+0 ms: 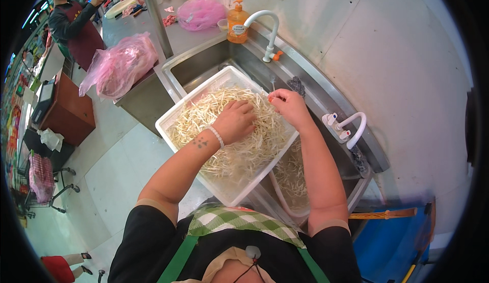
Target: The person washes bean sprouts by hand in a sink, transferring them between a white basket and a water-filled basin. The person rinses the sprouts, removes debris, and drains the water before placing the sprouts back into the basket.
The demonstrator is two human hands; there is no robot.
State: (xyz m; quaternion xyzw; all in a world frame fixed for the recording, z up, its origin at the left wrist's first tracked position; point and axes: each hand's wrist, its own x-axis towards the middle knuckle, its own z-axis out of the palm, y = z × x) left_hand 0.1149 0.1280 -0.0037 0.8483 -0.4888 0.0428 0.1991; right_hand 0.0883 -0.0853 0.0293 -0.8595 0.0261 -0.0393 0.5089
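Observation:
A white plastic basket [214, 191] full of bean sprouts [214, 103] rests across the steel sink, tilted, with cloudy water at its near corner. My left hand [235, 122] lies palm down on the sprouts, fingers slightly bent; whether it grips any is hidden. Beyond the basket's right edge, my right hand [286, 105] has its thumb and forefinger together at a small orange-red thing [271, 99], its kind unclear, beside a thin jet of water. More sprouts float in water in the near sink basin [292, 183], where a pale hose runs along the side.
Behind the sink stand a white tap [272, 31], an orange soap pump bottle [237, 23] and a second white tap [355, 126]. Pink plastic bags [126, 65] lie on the left counter. A dark scrubber [296, 86] sits on the sink ledge. Another person [80, 27] stands at upper left.

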